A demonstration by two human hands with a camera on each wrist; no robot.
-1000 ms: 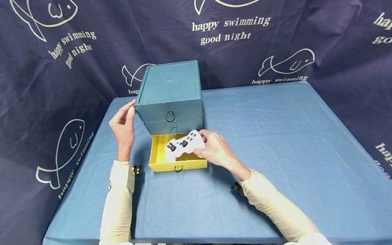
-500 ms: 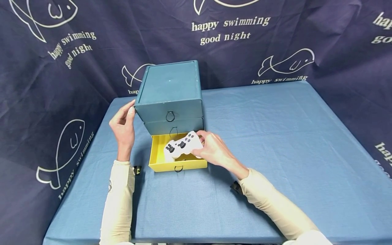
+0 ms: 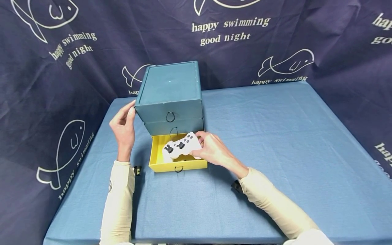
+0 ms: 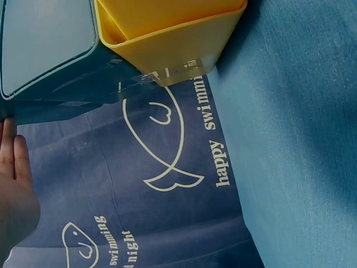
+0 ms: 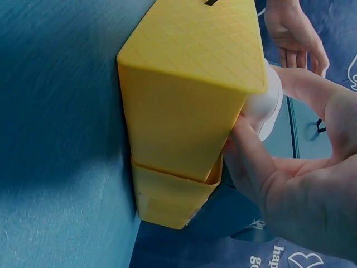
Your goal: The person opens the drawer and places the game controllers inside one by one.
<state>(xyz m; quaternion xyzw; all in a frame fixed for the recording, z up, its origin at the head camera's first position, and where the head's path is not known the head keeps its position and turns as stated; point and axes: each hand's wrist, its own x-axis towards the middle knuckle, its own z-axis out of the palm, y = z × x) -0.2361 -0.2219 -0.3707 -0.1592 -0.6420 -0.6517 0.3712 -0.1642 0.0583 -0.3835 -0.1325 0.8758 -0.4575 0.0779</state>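
Note:
A white game controller (image 3: 177,147) with black sticks lies tilted within the pulled-out yellow drawer (image 3: 159,167). My right hand (image 3: 214,148) pinches the controller's right grip between thumb and fingers. In the right wrist view, that hand (image 5: 312,167) holds the white grip (image 5: 265,106) just over the drawer's side wall. The drawer belongs to the bottom of a stack of drawer boxes, with teal drawer units (image 3: 169,83) above it. My left hand (image 3: 124,127) touches the left front edge of the top teal unit; its fingertips are partly hidden behind the edge.
Black loop pulls (image 3: 170,116) hang on the drawer fronts. A blue cloth (image 3: 260,136) covers the table. Dark blue fabric (image 3: 232,58) with white fish prints rises behind and beside it. A small dark object (image 3: 137,170) sits beside the left wrist.
My right hand has lowered the controller slightly and shifted it left and toward me, deeper into the yellow drawer. The left hand stays at the top unit's edge.

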